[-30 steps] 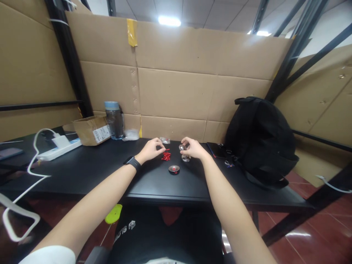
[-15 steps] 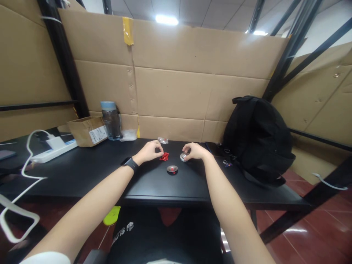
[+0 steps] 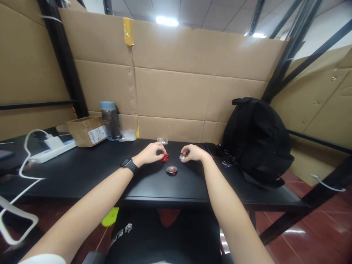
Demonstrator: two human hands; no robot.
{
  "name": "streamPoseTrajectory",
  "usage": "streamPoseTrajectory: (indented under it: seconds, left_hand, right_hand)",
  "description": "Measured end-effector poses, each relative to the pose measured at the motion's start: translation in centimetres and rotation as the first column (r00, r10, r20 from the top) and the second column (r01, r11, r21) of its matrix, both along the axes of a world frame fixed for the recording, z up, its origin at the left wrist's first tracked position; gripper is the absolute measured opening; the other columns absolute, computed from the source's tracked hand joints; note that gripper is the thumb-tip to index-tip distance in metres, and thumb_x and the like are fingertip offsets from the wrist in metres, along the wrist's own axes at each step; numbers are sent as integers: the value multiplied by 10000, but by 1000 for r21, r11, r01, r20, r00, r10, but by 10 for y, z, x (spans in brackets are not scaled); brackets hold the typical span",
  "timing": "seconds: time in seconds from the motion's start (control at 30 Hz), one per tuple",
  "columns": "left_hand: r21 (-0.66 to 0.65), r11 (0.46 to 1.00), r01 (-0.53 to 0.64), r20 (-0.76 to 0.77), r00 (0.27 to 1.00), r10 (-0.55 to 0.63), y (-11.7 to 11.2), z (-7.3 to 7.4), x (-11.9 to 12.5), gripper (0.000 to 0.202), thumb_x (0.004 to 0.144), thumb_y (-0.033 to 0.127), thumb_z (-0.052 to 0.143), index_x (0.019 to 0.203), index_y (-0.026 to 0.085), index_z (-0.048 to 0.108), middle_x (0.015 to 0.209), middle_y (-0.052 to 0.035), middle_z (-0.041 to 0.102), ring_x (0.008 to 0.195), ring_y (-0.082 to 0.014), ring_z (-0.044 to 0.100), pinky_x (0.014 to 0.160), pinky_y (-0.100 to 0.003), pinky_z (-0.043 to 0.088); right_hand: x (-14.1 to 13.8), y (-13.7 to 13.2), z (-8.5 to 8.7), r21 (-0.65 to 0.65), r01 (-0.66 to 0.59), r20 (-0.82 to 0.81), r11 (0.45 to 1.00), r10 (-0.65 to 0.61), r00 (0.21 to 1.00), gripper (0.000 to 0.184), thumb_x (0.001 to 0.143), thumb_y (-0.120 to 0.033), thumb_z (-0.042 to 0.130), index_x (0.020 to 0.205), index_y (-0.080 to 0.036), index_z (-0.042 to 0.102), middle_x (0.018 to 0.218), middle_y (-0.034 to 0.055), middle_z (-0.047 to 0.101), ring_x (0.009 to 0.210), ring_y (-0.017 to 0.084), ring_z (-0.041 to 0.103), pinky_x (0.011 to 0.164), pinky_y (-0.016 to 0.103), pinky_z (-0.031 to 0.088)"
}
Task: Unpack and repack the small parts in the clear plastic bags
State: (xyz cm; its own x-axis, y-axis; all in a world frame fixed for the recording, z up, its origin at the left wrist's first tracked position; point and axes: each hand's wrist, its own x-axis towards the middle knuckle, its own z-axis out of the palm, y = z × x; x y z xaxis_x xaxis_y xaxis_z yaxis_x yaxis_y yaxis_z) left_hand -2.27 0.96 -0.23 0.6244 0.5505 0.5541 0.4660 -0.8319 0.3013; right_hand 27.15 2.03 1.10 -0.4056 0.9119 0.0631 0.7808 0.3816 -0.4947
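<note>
My left hand (image 3: 152, 152), with a watch on its wrist, has thumb and fingertips pinched at a small pile of tangled red pieces (image 3: 165, 157); they look thin, but their exact kind is too small to tell. My right hand (image 3: 191, 152) is curled, its fingers round the edge of a small round silvery container (image 3: 182, 157) resting on the table. Between the hands and closer to me lies a shallow round metal dish (image 3: 169, 171) with a bit of red in it.
A small clear plastic packet (image 3: 162, 140) lies behind the red pile. To the right sit a black backpack (image 3: 255, 143) and some keys (image 3: 226, 164). At the left are a bottle (image 3: 111, 123), a cardboard box (image 3: 82, 132) and a white power strip (image 3: 52, 152). Cardboard walls the black table's back.
My left hand has shifted slightly right, further over the red pieces. My right hand stays at the silvery container, nearly unmoved. The view has shifted very slightly.
</note>
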Motion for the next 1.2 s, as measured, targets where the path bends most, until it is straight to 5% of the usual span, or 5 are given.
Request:
streamPoseTrajectory:
  seconds: [0.4, 0.8, 1.0, 1.13, 1.2]
  left_hand:
    - [-138, 933, 332, -224, 907, -356, -29, 4, 30, 136, 916, 316, 691, 947, 257, 809, 1026, -37, 702, 906, -153, 659, 850, -242, 478]
    - [-136, 961, 241, -268, 925, -270, -31, 2, 31, 123, 917, 251, 666, 832, 200, 739, 1038, -54, 650, 978, -185, 626, 891, -262, 470]
    - [-65, 976, 206, -149, 965, -213, -25, -1, 26, 147, 939, 268, 610, 872, 196, 720, 1113, -74, 609, 981, -194, 612, 926, -320, 488]
    - [22, 992, 128, 7, 992, -128, -20, 1, 25, 126, 943, 242, 584, 884, 194, 685, 1124, -74, 602, 1035, -205, 596, 960, -350, 483]
    - [41, 995, 86, 84, 992, -89, -18, 1, 24, 118, 945, 232, 576, 890, 195, 673, 1113, -73, 595, 1050, -209, 592, 967, -359, 485]
  right_hand:
    - [0, 2, -2, -30, -50, 60, 998, 52, 997, 547, 544, -224, 889, 1069, -206, 737, 1025, 30, 756, 873, 183, 691, 780, 250, 503]
    - [-9, -1, -4, 56, -10, 90, 998, 4, 996, 544, 541, -218, 833, 1072, -213, 716, 940, 7, 747, 742, 150, 675, 683, 224, 492]
    - [-3, -5, 2, 43, -7, 71, 999, 4, 997, 636, 550, -213, 863, 1166, -226, 707, 1075, 36, 739, 887, 189, 691, 784, 257, 519]
    - [-12, -16, 12, 94, -136, -139, 986, 148, 979, 751, 564, -310, 916, 1269, -258, 662, 1275, 63, 673, 1120, 235, 637, 909, 308, 530]
    - [-25, -21, 12, 35, -261, -294, 965, 260, 920, 756, 578, -352, 925, 1273, -251, 644, 1266, 76, 675, 1077, 227, 662, 861, 313, 563]
